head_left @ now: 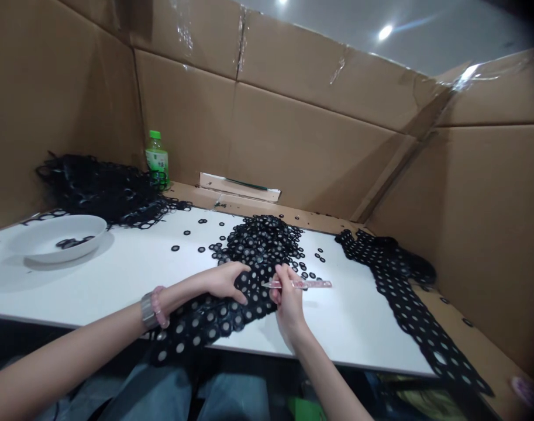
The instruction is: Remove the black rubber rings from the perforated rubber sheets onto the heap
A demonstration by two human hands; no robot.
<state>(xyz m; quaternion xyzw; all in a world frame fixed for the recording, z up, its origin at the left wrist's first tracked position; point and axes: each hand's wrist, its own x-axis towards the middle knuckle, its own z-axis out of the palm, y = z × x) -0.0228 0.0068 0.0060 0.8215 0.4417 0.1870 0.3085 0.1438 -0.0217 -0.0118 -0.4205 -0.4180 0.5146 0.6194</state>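
A black perforated strip [209,318] with rows of round holes lies across the front of the white table and hangs over its edge toward my lap. My left hand [227,279] rests on this strip, thumb and fingers apart. In my right hand [288,295] is a slim clear-and-pink pen-like tool [313,284], pinched near its pointed end. Its tip is at the strip, just right of my left hand. Directly behind both hands rises a heap of small black rings [264,237], with loose ones scattered around it.
A white bowl [85,225] with a few black pieces stands at left. Behind it are a tangled black heap [104,187] and a green-capped bottle [158,161]. Another perforated strip [407,310] lies at right, over the table's edge. Cardboard walls [319,146] enclose the table.
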